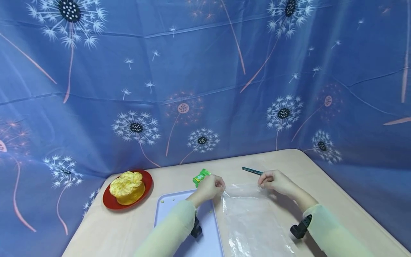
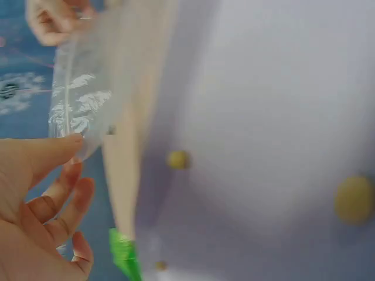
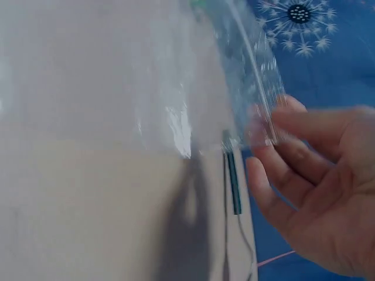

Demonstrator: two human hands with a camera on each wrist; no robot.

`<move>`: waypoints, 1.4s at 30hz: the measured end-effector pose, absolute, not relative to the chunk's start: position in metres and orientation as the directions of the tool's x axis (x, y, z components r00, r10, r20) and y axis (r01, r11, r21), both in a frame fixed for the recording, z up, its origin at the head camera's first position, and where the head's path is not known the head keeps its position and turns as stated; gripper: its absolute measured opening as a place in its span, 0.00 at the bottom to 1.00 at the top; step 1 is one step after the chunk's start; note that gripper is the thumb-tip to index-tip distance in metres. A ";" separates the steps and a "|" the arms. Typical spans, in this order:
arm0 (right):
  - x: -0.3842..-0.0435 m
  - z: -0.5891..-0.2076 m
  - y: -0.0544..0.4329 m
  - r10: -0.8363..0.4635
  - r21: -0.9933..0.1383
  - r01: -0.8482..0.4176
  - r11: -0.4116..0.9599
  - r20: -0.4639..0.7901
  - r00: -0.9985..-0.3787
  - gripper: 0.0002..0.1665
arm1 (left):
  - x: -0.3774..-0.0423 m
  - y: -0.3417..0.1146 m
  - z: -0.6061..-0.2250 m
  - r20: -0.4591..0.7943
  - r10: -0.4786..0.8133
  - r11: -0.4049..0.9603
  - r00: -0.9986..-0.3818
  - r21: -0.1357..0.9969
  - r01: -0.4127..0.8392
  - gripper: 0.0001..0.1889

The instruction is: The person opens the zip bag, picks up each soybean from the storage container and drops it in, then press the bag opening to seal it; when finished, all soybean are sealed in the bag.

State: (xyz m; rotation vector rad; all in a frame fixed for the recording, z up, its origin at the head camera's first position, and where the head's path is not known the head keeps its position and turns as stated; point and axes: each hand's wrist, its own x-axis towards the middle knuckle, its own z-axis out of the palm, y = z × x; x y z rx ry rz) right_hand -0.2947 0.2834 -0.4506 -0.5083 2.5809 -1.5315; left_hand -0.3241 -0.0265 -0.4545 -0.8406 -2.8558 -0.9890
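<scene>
While the left hand [image 1: 209,187] and right hand [image 1: 278,182] each pinch an upper corner of the bag [image 1: 253,217], thumb closed against fingers in both grips, it spreads across the lower frame, right of centre, beside the tray [image 1: 165,210]. Slick film could slip should either grip slacken; a careless right-hand sweep could roll the pen [image 1: 252,171].

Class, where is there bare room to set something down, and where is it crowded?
Bare table lies in front of the red plate, left of the lavender tray, and between the pen and the far right corner. The middle is crowded: left hand and right hand hold the clear bag near the tray and green packet.
</scene>
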 end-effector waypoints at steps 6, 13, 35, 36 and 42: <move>-0.287 -0.435 0.272 -0.418 -0.858 -0.257 0.444 0.055 -0.907 0.16 | -0.304 -0.040 -0.442 0.273 0.488 0.626 -0.829 0.553 0.550 0.06; -0.288 -0.425 0.248 -0.501 -0.810 -0.349 0.471 0.080 -0.862 0.12 | -0.288 -0.041 -0.434 0.334 0.485 0.624 -0.808 0.515 0.588 0.06; -0.288 -0.414 0.236 -0.609 -0.800 -0.411 0.437 0.074 -0.790 0.09 | -0.280 -0.010 -0.438 0.473 0.521 0.466 -0.711 0.541 0.701 0.07; -0.287 -0.414 0.235 -0.610 -0.801 -0.409 0.437 0.070 -0.789 0.10 | -0.280 -0.008 -0.439 0.478 0.520 0.468 -0.708 0.533 0.705 0.06; -0.287 -0.415 0.235 -0.611 -0.793 -0.412 0.449 0.064 -0.789 0.11 | -0.280 -0.002 -0.440 0.493 0.505 0.487 -0.708 0.515 0.706 0.03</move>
